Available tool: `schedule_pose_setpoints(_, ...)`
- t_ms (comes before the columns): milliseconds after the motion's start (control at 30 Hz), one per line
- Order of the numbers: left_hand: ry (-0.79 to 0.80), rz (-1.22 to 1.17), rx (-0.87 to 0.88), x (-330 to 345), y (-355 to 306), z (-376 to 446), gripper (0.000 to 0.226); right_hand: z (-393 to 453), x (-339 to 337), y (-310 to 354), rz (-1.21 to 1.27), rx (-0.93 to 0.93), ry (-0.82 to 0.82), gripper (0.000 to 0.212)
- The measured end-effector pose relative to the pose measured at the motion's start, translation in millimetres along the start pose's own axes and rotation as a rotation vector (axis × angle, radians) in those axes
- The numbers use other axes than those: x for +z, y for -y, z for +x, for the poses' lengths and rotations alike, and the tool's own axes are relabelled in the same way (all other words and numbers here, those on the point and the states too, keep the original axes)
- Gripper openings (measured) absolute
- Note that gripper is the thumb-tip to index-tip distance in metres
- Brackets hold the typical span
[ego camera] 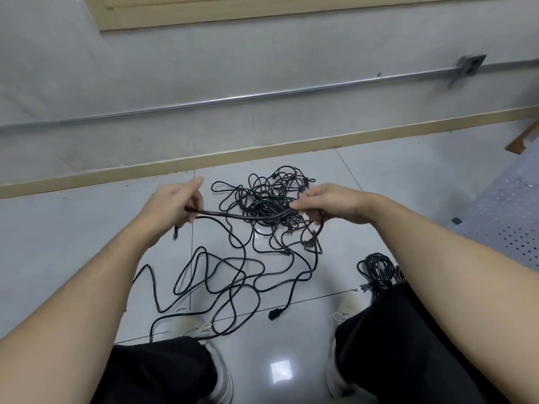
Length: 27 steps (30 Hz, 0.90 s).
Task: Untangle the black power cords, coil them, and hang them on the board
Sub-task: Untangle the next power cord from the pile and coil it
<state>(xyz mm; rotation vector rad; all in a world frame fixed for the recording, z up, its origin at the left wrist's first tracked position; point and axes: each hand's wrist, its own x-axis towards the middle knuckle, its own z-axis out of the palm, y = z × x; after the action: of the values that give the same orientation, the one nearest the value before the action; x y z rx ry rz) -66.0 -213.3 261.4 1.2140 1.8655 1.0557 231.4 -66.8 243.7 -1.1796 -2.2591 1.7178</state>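
Both grips pinch one cord (pixel 242 215): left hand (pixel 175 205), right hand (pixel 329 204). I see it stretched left-right between them; tangle (pixel 271 205) lies nearest the right.

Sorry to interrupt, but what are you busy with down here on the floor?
A person is sorting black power cords. The left hand and right hand hold a stretch of cord taut above the tangled pile on the floor tiles. One coiled bundle already lies by the right leg.

tangled cords (pixel 271 205) on floor ahead, coiled bundle (pixel 379 269) right, perhaps touching leg
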Motion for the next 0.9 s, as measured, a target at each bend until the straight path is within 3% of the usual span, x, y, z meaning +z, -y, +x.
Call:
schedule_pose_setpoints(100, 0.251, 0.138, -0.039, 8, -6, -3, 0.069, 3, 4, 13, -0.040, -0.075, -0.131, 0.038)
schedule_pose_setpoints(200, 0.427, 0.209, 0.009, 38, -17, -10, 0.047, 4, 15, 28, -0.042, -0.149, -0.151, 0.033)
schedule_pose_setpoints(267, 0.436, 0.197, 0.092, 61, -25, -12, 0.020, 3, 25, 36, -0.021, -0.202, -0.130, 0.033)
schedule_pose_setpoints(333, 0.361, 0.166, 0.198, 75, -37, -13, 0.010, 2, 32, 41, 0.055, -0.243, -0.119, 0.033)
schedule_pose_setpoints(467, 0.202, -0.083, 0.277, 75, -50, -9, 0.022, -8, 25, 42, 0.115, -0.243, -0.042, 0.049)
schedule_pose_setpoints(533, 0.148, -0.308, 0.274, 67, -52, -7, 0.027, -8, 21, 36, -0.140, -0.148, 0.041, 0.055)
schedule_pose_setpoints(600, 0.128, -0.480, 0.276, 53, -52, -7, 0.026, -3, 20, 24, -0.438, -0.027, 0.135, 0.045)
schedule_pose_setpoints(667, 0.147, -0.537, 0.290, 40, -49, -8, 0.033, 3, 21, 17, -0.555, 0.019, 0.145, 0.032)
schedule_pose_setpoints(800, 0.220, -0.206, 0.135, 21, -36, -10, 0.063, 8, 15, 18, -0.586, 0.049, -0.061, 0.036)
schedule_pose_setpoints(900, 0.345, 0.042, -0.038, 19, -30, -14, 0.081, 15, 16, 17, -0.633, 0.063, -0.115, 0.031)
